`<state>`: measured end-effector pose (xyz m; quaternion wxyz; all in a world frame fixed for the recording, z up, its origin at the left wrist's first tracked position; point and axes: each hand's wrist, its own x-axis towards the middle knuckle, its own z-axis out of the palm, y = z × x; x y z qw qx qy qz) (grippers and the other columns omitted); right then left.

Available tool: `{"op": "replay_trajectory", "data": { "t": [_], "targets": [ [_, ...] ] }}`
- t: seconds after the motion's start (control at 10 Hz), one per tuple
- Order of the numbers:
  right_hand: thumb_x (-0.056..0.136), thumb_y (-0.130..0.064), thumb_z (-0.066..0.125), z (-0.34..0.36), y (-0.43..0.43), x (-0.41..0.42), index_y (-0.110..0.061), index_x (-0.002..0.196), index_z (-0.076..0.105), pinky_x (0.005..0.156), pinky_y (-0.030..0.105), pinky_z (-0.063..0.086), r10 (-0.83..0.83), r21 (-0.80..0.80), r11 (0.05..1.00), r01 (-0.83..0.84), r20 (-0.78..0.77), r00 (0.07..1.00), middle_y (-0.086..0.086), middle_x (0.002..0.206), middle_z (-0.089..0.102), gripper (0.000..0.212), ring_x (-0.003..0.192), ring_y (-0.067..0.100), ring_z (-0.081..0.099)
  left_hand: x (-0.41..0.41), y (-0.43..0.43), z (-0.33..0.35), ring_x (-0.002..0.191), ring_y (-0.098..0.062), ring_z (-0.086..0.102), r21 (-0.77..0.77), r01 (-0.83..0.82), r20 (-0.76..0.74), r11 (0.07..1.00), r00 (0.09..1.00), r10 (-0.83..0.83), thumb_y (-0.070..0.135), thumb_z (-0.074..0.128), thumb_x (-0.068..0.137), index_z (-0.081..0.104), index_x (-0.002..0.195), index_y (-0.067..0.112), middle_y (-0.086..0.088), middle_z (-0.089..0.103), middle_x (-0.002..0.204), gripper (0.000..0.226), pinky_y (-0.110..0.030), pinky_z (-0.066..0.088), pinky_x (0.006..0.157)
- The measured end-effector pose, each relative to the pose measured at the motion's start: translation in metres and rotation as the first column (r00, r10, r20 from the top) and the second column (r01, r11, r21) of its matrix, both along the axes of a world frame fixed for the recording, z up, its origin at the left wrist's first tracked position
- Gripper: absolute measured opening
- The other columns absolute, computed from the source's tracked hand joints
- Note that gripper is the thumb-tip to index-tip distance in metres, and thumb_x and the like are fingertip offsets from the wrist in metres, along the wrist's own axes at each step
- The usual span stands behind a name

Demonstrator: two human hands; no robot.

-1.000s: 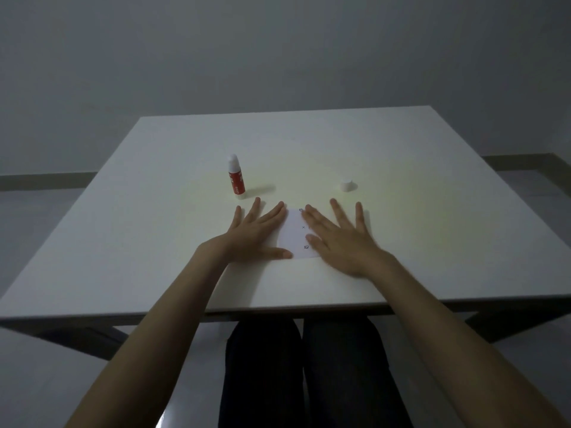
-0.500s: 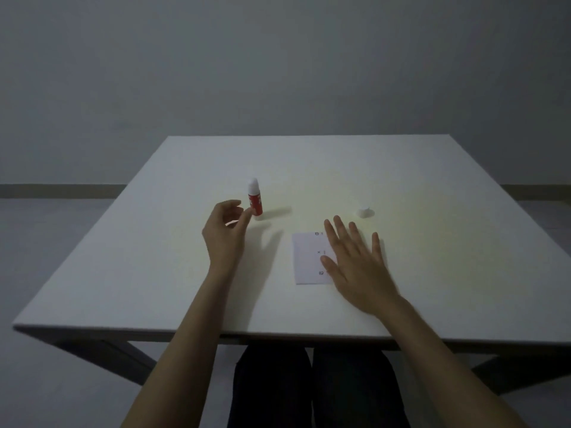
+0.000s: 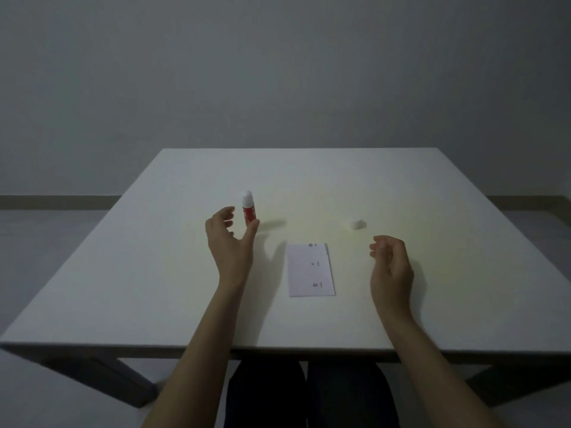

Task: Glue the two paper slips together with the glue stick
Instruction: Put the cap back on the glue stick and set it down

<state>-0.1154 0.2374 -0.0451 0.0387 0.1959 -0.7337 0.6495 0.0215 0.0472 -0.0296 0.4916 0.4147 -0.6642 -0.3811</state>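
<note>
Left hand (image 3: 230,242) is spread open round the upright glue stick (image 3: 248,208), thumb maybe touching, prob. to grab it, while right hand (image 3: 391,264) hovers loosely curled & empty beside the paper slips (image 3: 310,270), stacked flat on the table (image 3: 154,273) w/ cap (image 3: 357,224) off behind.

the glue stick (image 3: 248,208) stands upright on the worktop (image 3: 154,273), a red tube with white print and its white tip bare. its small white cap (image 3: 357,224) lies apart at about 3 o'clock from it. the paper slips (image 3: 310,270) lie flat as one white rectangle at about 4 o'clock from the stick, long side running away from the near edge, with small dark printed marks along the right side.
</note>
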Motion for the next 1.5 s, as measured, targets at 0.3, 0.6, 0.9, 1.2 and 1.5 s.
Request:
{"op": "replay_trajectory", "data": {
  "t": [0.3, 0.6, 0.9, 1.2, 1.5],
  "targets": [
    [0.089, -0.006, 0.056, 0.004, -0.006, 0.006, -0.006, 0.108, 0.060, 0.071, 0.039, 0.050, 0.053, 0.158, 0.987, -0.027, -0.160, 0.986, 0.008, 0.098, 0.059, 0.019, 0.082, 0.025, 0.057, -0.017, -0.017, 0.006, 0.088, -0.020, 0.066, 0.106, 0.093, 0.133, 0.990, 0.985, -0.107, 0.019, 0.061, 0.084, 0.070, 0.087, 0.015, -0.001, 0.074, 0.086, 0.011, -0.027, 0.042, 0.076],
    [0.097, -0.041, 0.038, 0.066, -0.052, 0.019, -0.004, 0.101, 0.063, 0.051, 0.025, 0.053, 0.566, -0.217, 0.809, -0.546, 0.539, 0.624, 0.009, 0.067, 0.073, 0.045, 0.050, 0.016, 0.063, -0.027, 0.018, 0.045, 0.101, -0.023, 0.069, 0.204, 0.662, -0.444, 0.721, 0.719, -0.535, 0.018, 0.063, 0.086, 0.076, 0.090, 0.022, -0.004, 0.076, 0.099, 0.014, -0.030, 0.054, 0.091],
    [0.076, -0.004, 0.073, 0.052, -0.042, 0.034, -0.003, 0.085, 0.057, 0.066, 0.012, 0.054, 0.245, 0.177, 0.969, -0.175, -0.558, 0.793, 0.011, 0.078, 0.068, 0.018, 0.067, 0.011, 0.067, -0.025, 0.045, 0.064, 0.092, -0.014, 0.072, 0.227, 0.642, -0.388, 0.732, 0.749, -0.537, 0.018, 0.065, 0.085, 0.073, 0.089, 0.025, 0.006, 0.077, 0.089, 0.011, -0.022, 0.053, 0.080],
    [0.093, -0.035, 0.050, 0.068, -0.038, 0.029, 0.003, 0.095, 0.060, 0.049, 0.025, 0.056, 0.654, -0.503, 0.753, -0.425, 0.642, 0.400, 0.011, 0.061, 0.070, 0.039, 0.052, 0.019, 0.068, -0.020, 0.050, 0.066, 0.086, -0.012, 0.070, 0.235, 0.642, -0.383, 0.730, 0.751, -0.538, 0.017, 0.067, 0.083, 0.073, 0.092, 0.019, -0.001, 0.076, 0.092, 0.011, -0.023, 0.051, 0.076],
    [0.074, -0.015, 0.077, 0.046, -0.039, 0.036, -0.002, 0.093, 0.059, 0.069, 0.013, 0.053, 0.245, 0.243, 0.964, -0.105, -0.672, 0.699, 0.008, 0.085, 0.069, 0.029, 0.070, 0.015, 0.067, -0.029, 0.054, 0.065, 0.060, -0.002, 0.067, 0.284, 0.504, -0.368, 0.816, 0.843, -0.392, 0.020, 0.073, 0.078, 0.071, 0.080, 0.017, 0.012, 0.072, 0.065, 0.004, -0.011, 0.050, 0.058]
  ]
}}
